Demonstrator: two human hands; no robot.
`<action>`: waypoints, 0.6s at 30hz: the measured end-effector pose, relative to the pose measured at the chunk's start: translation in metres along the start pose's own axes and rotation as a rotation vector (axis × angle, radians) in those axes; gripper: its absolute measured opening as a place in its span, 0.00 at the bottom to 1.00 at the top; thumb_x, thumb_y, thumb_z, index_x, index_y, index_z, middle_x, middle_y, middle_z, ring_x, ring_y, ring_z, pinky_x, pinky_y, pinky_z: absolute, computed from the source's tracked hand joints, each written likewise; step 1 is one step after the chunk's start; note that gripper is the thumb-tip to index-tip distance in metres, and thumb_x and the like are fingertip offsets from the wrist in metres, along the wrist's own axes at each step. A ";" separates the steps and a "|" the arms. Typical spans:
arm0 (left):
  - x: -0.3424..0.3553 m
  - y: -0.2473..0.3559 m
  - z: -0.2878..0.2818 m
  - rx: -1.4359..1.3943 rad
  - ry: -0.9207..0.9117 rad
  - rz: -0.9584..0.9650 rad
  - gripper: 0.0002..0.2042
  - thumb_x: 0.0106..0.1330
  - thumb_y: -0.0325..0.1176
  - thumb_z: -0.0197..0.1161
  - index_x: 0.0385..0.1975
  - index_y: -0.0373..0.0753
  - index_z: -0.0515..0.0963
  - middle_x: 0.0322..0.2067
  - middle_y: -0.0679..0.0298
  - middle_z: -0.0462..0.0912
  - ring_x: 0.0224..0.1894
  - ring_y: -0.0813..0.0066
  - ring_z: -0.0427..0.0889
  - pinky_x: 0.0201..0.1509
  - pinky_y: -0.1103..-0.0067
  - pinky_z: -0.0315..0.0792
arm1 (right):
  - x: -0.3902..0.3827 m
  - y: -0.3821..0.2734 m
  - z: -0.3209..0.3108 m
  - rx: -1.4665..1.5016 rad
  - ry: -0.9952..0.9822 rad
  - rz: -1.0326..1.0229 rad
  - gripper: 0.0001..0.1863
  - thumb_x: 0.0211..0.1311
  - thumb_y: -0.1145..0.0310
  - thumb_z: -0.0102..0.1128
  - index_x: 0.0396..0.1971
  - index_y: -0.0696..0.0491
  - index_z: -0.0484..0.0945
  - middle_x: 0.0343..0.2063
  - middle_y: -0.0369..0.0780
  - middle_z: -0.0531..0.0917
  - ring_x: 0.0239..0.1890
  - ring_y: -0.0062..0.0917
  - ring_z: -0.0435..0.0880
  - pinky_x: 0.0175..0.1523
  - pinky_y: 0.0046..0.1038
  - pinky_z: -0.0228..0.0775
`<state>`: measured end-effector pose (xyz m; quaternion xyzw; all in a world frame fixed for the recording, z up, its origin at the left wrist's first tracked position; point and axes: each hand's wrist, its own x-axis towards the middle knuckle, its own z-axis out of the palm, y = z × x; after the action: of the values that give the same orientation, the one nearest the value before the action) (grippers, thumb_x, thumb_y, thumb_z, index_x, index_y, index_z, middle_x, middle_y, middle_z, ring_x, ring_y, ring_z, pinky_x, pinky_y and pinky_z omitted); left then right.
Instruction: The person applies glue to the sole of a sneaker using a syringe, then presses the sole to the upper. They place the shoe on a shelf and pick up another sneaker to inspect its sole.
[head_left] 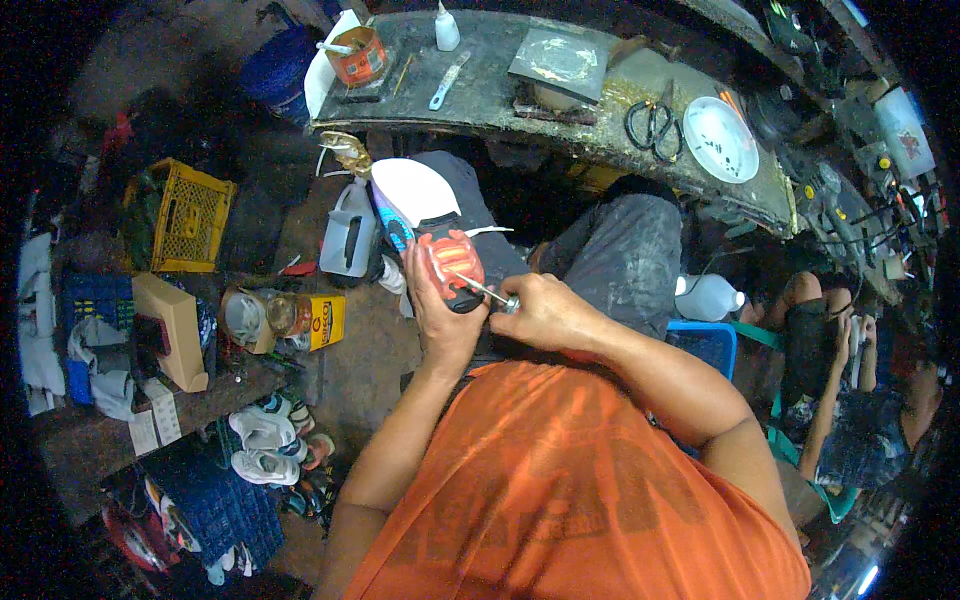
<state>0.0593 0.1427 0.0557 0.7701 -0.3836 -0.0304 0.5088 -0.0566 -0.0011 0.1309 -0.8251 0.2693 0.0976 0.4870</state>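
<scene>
A: Looking at the head view, what worries you?
B: The thin metal tool point(488, 291), mostly; its tip seems to meet the orange-red heel patch point(452, 258) of the shoe point(432, 225), and I'd judge that a slip off those raised ridges could run it toward the person's own left hand point(440, 325); pushing too hard at a shallow angle would cause it.
A: And the shoe itself?
B: It lies sole up over the lap, heel toward the body, near the left trouser leg point(458, 185); I see no clamp on it, so uneven pressure might roll it; the patch could also get scored or torn if the tip digs in.
A: How do the fingers stand?
B: The left ones are curved around the heel end, spread along its side and gripping it; the right hand point(545, 312) is curled closed round the tool's handle end, its shaft pointing at the patch.
A: Has the tip gone in?
B: I cannot tell; it's too small to make out here.
</scene>
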 end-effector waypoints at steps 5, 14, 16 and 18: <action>0.020 -0.004 -0.072 -0.191 -0.217 -0.006 0.51 0.45 0.30 0.84 0.72 0.35 0.60 0.67 0.49 0.70 0.69 0.54 0.73 0.77 0.63 0.65 | -0.010 -0.005 -0.055 -0.093 0.070 -0.122 0.20 0.57 0.56 0.71 0.41 0.58 0.86 0.33 0.54 0.89 0.38 0.48 0.91 0.47 0.45 0.83; 0.074 -0.036 -0.073 -1.093 -0.408 -0.288 0.60 0.53 0.70 0.76 0.78 0.37 0.54 0.66 0.49 0.77 0.69 0.52 0.77 0.72 0.57 0.75 | -0.013 -0.022 -0.076 -0.404 0.086 -0.339 0.18 0.61 0.58 0.68 0.40 0.59 0.84 0.31 0.53 0.87 0.36 0.50 0.89 0.45 0.46 0.80; 0.079 -0.035 -0.050 -1.279 -0.300 -0.285 0.55 0.62 0.73 0.66 0.79 0.41 0.54 0.65 0.50 0.77 0.68 0.52 0.78 0.70 0.52 0.76 | -0.010 -0.024 -0.077 -0.401 0.134 -0.310 0.18 0.61 0.57 0.67 0.42 0.58 0.86 0.32 0.55 0.88 0.37 0.53 0.89 0.46 0.49 0.82; 0.088 -0.033 -0.037 -1.426 -0.225 -0.309 0.49 0.67 0.69 0.63 0.79 0.44 0.55 0.63 0.49 0.77 0.66 0.50 0.79 0.69 0.52 0.77 | -0.010 -0.023 -0.081 -0.342 0.176 -0.339 0.17 0.60 0.60 0.68 0.39 0.59 0.84 0.31 0.53 0.87 0.35 0.50 0.89 0.44 0.45 0.80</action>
<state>0.1566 0.1224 0.0772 0.2899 -0.2076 -0.4224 0.8333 -0.0612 -0.0577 0.1933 -0.9342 0.1479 -0.0136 0.3244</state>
